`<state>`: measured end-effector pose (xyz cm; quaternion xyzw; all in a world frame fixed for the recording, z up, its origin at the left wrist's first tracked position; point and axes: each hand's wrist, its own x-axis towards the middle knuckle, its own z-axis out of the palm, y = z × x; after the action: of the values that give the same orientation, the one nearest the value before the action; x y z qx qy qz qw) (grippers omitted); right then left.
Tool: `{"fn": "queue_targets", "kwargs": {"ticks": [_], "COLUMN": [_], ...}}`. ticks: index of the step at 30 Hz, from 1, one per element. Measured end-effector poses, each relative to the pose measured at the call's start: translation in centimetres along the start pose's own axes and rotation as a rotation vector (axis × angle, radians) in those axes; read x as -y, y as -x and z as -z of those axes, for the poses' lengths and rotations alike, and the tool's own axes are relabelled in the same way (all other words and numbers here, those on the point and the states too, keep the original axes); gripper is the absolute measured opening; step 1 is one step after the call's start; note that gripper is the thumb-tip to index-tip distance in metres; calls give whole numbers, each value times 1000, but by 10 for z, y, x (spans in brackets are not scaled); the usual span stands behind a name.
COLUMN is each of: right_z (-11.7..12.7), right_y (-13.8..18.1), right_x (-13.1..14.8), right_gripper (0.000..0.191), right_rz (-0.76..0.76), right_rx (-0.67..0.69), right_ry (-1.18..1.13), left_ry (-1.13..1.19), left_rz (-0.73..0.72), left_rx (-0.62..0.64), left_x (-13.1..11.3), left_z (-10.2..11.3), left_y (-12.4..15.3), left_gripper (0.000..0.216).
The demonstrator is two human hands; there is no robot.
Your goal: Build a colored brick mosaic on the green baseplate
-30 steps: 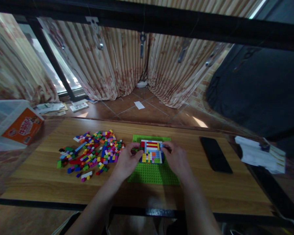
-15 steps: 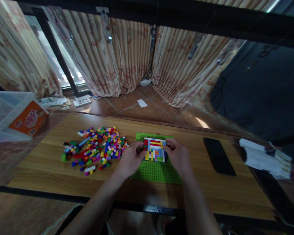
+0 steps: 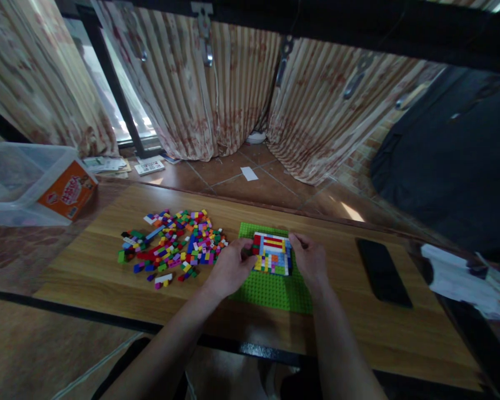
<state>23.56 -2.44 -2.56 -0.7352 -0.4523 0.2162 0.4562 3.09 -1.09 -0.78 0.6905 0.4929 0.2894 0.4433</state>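
Observation:
A flat toy-brick build (image 3: pixel 274 253) of many colours, with white, red, yellow and blue pieces, sits over a green studded baseplate (image 3: pixel 270 297). My left hand (image 3: pixel 232 268) is closed at the build's left edge, thumb and fingers bent against it. At its upper right corner, the fingers of my right hand (image 3: pixel 311 261) are pinched together on the edge. The undersides of the fingertips are hidden, and I cannot tell whether the build is pressed onto the baseplate or lifted slightly.
Loose toy bricks (image 3: pixel 173 247) are strewn over the wooden table (image 3: pixel 108 289) on the left. A black phone (image 3: pixel 383 272) lies to the right. Beyond the table's left end stands a clear plastic bin (image 3: pixel 29 183) with an orange label. Papers (image 3: pixel 462 278) rest at the right end.
The whole view has shifted, so the table and things on it appear further right. My right thumb has drawn back from the build's top to its right edge; the left hand keeps its place.

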Motion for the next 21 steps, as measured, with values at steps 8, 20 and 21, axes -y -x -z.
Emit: {"fn": "queue_targets", "kwargs": {"ticks": [8, 20, 21], "right_z": [-6, -15, -16], "right_y": [0, 12, 13], "right_x": [-4, 5, 5], "right_gripper": [41, 45, 46], "right_rz": [43, 143, 150], "right_rx": [11, -48, -52], "right_ry": [110, 270, 270], "left_ry": [-25, -32, -27], "left_rz": [4, 37, 35], "left_rx": [-9, -25, -26], "left_x": [0, 0, 2], "left_z": [-2, -4, -4], "left_y": [0, 3, 3], "left_gripper": [30, 31, 32]}}
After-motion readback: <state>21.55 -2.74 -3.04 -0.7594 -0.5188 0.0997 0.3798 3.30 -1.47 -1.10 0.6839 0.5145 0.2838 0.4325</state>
